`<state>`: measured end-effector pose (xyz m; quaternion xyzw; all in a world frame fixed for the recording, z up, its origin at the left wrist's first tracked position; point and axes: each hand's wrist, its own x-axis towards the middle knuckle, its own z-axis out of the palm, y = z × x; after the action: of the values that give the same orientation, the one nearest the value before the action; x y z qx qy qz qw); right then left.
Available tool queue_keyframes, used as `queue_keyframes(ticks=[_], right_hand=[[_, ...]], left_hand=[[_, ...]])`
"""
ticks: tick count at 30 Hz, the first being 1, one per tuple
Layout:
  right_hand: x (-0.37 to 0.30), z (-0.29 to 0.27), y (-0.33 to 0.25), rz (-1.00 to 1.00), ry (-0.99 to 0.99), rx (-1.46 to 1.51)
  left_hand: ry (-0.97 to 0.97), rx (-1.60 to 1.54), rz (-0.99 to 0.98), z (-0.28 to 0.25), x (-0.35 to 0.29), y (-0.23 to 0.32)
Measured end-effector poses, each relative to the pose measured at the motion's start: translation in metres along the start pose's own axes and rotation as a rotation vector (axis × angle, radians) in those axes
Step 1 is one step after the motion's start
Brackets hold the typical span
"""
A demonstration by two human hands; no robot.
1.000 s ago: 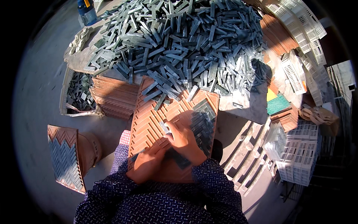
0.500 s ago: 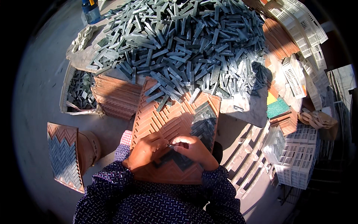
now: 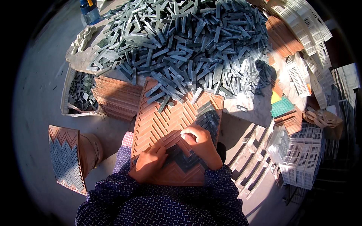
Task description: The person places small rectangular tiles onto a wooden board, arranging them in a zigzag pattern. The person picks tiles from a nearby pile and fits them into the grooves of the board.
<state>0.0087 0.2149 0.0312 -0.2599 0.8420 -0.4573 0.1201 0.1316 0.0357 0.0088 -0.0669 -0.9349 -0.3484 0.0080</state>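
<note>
A terracotta-coloured board with a herringbone pattern of grooves lies in front of me, its far end against a stone-topped table. Dark stone strips fill a zigzag band of its grooves down the right side and across the near part. My left hand rests on the board left of that band, fingers bent and together; whatever lies under them is hidden. Above the band is my right hand, thumb and forefinger pinched in sunlight; what they hold, if anything, is too small to tell. Several loose strips lie across the board's far end.
A large heap of stone strips covers the table. To the left are a crate of stone pieces, stacked boards and a filled board leaning on a bucket. White crates and a slatted pallet stand right.
My hands, together over the board before, have separated. The left moved down and nearer me onto the board; the right rose slightly away, still pinched.
</note>
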Motion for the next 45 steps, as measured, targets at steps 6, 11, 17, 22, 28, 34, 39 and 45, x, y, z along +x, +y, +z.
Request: queue_keyframes(ticks=[6,11,17,22,28,34,39,45], right_hand=[[0.002,-0.020,0.000,0.090,0.013,-0.007],[0.030,-0.013,0.026,0.027,0.269,-0.095],[0.092,-0.003,0.052,0.169,0.495,-0.348],[0.087,-0.016,0.040,0.312,0.447,-0.144],[0.029,-0.025,0.002,0.228,-0.019,0.193],[0.007,-0.018,0.010,-0.100,-0.364,0.018],[0.000,-0.011,0.019,-0.134,-0.380,-0.066],[-0.008,-0.002,0.018,-0.225,-0.338,-0.158]], left_hand=[[0.059,0.030,0.041,0.009,0.006,0.004],[0.012,0.024,-0.002,0.010,0.007,0.005],[-0.085,0.153,0.144,0.001,0.016,0.004],[0.073,0.297,0.139,-0.015,0.064,-0.032],[0.228,0.269,-0.064,-0.024,0.118,-0.041],[0.205,0.258,-0.005,-0.019,0.100,-0.035],[0.010,0.142,-0.051,-0.015,0.051,-0.008],[-0.068,0.144,-0.085,-0.009,0.022,0.005]])
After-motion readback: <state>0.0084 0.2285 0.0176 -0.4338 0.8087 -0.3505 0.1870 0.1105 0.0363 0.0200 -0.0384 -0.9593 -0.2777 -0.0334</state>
